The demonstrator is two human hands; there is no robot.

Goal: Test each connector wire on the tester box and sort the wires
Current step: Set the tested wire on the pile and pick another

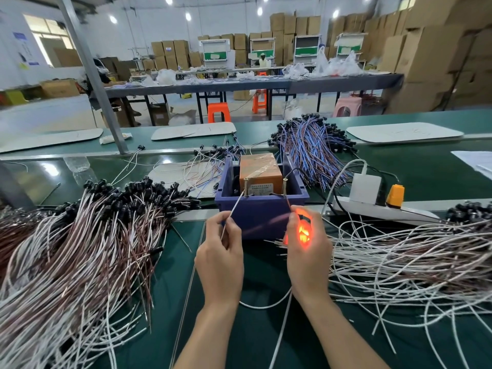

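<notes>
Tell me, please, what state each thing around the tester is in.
Left hand, pinching the white lead.
White lead, tip at the left screw.
Right hand, gripping the lamp.
Lamp, glowing orange.
Tester box, sitting in the blue bin.
Power strip, plugs inserted.

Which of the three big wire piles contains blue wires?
The far pile, behind the blue bin. The left pile is brown and white; the right pile is mostly white.
</notes>
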